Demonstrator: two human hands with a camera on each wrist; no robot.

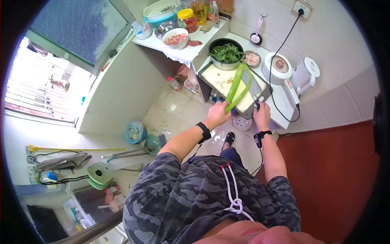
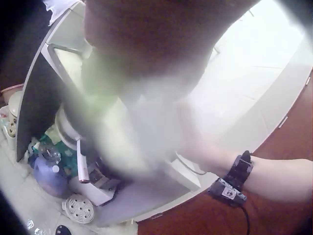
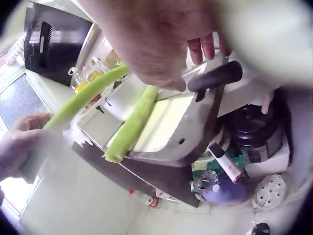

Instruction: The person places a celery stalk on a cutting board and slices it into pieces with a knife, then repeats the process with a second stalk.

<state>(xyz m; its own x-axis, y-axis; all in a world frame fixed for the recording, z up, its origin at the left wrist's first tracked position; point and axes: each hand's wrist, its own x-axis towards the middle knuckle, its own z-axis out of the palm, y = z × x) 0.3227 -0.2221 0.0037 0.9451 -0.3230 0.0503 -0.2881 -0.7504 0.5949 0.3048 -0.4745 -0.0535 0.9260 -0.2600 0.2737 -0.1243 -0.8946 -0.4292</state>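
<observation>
My left hand [image 1: 219,113] grips the lower end of a long pale green vegetable stalk [image 3: 90,93], raised at a slant. A second green stalk [image 3: 132,129] lies across the white cutting board [image 1: 215,77], its end jutting past the edge. My right hand [image 1: 262,115] is at the black handle [image 3: 217,78] of a knife, whose broad grey blade [image 1: 252,86] lies over the board. The thumb tip is right at the handle; the loosely bent fingers [image 3: 195,51] stand apart from it. In the left wrist view, blur hides the hold.
A pot of green leaves [image 1: 226,55] and a small bowl of pale pieces [image 1: 252,59] stand behind the board. To the right are a white cooker [image 1: 278,68], a kettle [image 1: 307,75] and a black cord. A meat bowl [image 1: 175,38] stands at the left.
</observation>
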